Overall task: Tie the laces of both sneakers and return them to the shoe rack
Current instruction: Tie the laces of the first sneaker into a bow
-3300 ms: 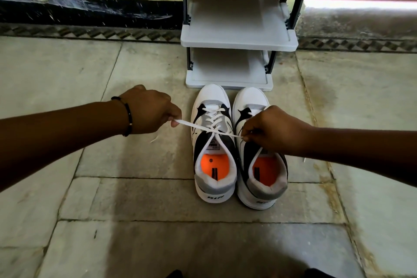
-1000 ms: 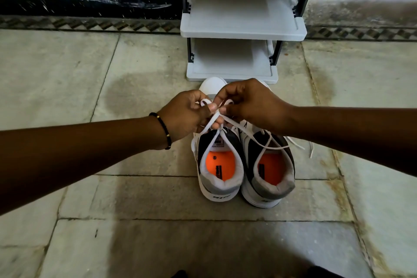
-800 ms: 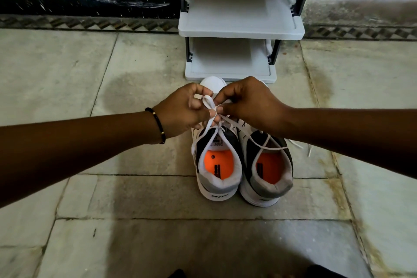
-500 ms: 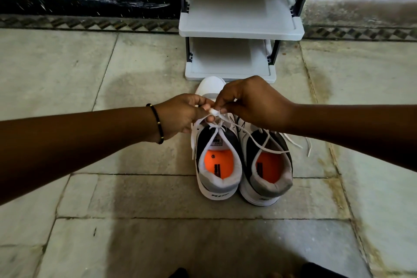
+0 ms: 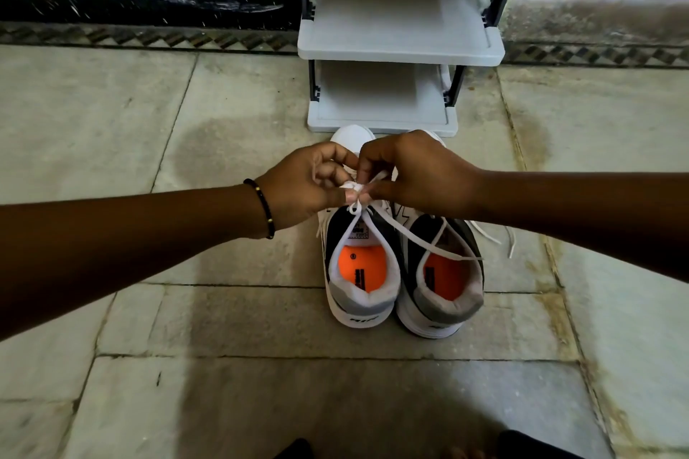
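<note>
2 sneakers (image 5: 402,272) side by side; both hands' fingers (image 5: 352,194) pinching lace (image 5: 358,187).

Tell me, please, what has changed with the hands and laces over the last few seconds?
Both hands came together from a wide-apart pull: the left hand and right hand now pinch the lace in a small bunch above the left sneaker, forming the bow. A loose end trails across the right sneaker. Both sneakers stayed on the floor before the shoe rack.

Both hands — left hand (image 5: 298,186), right hand (image 5: 414,171) — pinch the left sneaker's (image 5: 359,268) lace (image 5: 356,194).
</note>
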Available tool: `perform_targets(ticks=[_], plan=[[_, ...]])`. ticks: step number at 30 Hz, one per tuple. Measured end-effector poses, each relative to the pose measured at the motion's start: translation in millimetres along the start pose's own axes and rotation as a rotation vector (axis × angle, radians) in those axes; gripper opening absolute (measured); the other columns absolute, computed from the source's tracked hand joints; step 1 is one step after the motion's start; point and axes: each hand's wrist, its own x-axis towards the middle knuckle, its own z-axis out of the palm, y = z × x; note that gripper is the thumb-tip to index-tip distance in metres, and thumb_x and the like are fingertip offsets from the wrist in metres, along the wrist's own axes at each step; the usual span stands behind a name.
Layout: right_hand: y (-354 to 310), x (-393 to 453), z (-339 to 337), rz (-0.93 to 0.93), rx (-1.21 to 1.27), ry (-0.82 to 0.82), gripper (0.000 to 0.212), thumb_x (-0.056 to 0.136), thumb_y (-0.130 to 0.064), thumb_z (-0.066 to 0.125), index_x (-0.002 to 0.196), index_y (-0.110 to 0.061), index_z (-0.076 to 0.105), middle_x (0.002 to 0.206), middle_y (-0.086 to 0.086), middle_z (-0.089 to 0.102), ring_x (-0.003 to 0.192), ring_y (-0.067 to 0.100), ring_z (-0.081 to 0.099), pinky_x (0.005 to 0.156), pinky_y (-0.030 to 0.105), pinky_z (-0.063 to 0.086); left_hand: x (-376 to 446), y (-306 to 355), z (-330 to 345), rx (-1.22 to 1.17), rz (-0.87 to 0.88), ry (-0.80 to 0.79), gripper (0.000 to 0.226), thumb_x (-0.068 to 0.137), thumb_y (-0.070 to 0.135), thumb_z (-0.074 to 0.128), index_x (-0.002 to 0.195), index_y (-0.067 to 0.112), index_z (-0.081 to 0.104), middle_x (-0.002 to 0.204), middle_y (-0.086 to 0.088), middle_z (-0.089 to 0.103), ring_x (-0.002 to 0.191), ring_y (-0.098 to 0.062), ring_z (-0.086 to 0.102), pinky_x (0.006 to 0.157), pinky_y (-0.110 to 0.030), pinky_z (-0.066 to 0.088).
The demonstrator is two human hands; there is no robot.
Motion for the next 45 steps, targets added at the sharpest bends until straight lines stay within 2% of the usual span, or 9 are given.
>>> perform_targets(ticks=[5,11,16,22,25,32,39,43,45], plan=[[1,3,6,0.176,0.25,-0.04,0.014,0.075,-0.016,0.073,0.085,-0.011,0.065,0.082,0.01,0.069,0.06,0.014,0.062,0.047,0.018,0.051,-3,1,0,0.12,0.074,0.078,0.039,0.072,-0.002,0.069,0.108,0.005,0.055,0.08,-0.009,0.067,0.078,-0.023,0.065,0.077,-0.029,0.054],[-7,-3,15,0.078,0.017,0.044,0.016,0.078,-0.023,0.066,0.077,-0.015,0.052,0.07,0.0,0.057,0.062,0.014,0.049,0.054,0.021,0.036,-5,0,0,0.208,0.094,0.078,0.03,0.07,0.003,0.073,0.08,0.024,0.055,0.069,0.001,0.063,0.062,-0.003,0.061,0.07,-0.021,0.052],[-6,-14,18,0.001,-0.12,0.071,0.02,0.082,-0.022,0.059,0.081,-0.018,0.039,0.057,-0.011,0.038,0.058,0.02,0.043,0.047,0.025,0.029,-7,7,1,0.2,0.035,-0.09,0.02,0.08,0.002,0.061,0.098,0.008,0.057,0.076,-0.006,0.063,0.071,-0.011,0.062,0.072,-0.023,0.051],[-7,-16,19,-0.048,-0.076,0.101,0.013,0.083,-0.02,0.059,0.085,-0.015,0.047,0.067,-0.003,0.051,0.059,0.021,0.049,0.049,0.029,0.033,-4,11,-4,0.066,-0.048,-0.143,0.024,0.094,0.005,0.036,0.104,0.018,0.053,0.074,0.004,0.058,0.054,0.011,0.058,0.051,-0.009,0.04],[-7,-15,21,-0.031,-0.02,0.119,0.014,0.083,-0.018,0.059,0.09,-0.008,0.053,0.076,0.005,0.062,0.066,0.023,0.056,0.055,0.033,0.039,-3,3,-1,0.036,-0.062,-0.169,0.025,0.093,0.003,0.037,0.114,0.004,0.051,0.077,0.001,0.06,0.056,0.008,0.061,0.048,-0.004,0.042],[-6,-11,20,-0.023,-0.047,0.095,0.016,0.085,-0.019,0.056,0.098,-0.009,0.055,0.076,0.004,0.06,0.067,0.023,0.053,0.058,0.032,0.039,-3,-12,-2,-0.063,-0.139,-0.118,0.013,0.091,0.009,0.047,0.092,0.017,0.057,0.077,-0.001,0.059,0.058,-0.001,0.058,0.051,-0.017,0.043],[-4,-10,15,-0.041,-0.161,0.099,0.024,0.086,-0.02,0.055,0.109,-0.015,0.051,0.089,0.012,0.069,0.076,0.029,0.06,0.064,0.041,0.05,0,-10,-1,0.065,-0.02,-0.033,0.02,0.094,0.021,0.04,0.078,0.022,0.051,0.075,0.005,0.057,0.059,0.008,0.058,0.057,-0.017,0.045],[-1,-15,10,0.002,-0.26,-0.011,0.029,0.087,-0.02,0.055,0.114,-0.018,0.047,0.082,0.005,0.063,0.067,0.021,0.051,0.054,0.03,0.039,1,-9,-10,0.215,0.05,-0.005,0.018,0.093,0.018,0.042,0.078,0.022,0.051,0.076,0.007,0.058,0.061,0.012,0.06,0.053,-0.002,0.043],[3,-20,7,0.046,-0.274,-0.033,0.027,0.088,-0.023,0.052,0.114,-0.018,0.045,0.089,0.008,0.067,0.073,0.026,0.057,0.06,0.034,0.046,0,-11,-19,0.288,0.058,0.025,0.021,0.092,0.018,0.043,0.074,0.024,0.051,0.076,0.004,0.06,0.065,0.005,0.062,0.054,-0.001,0.042]])
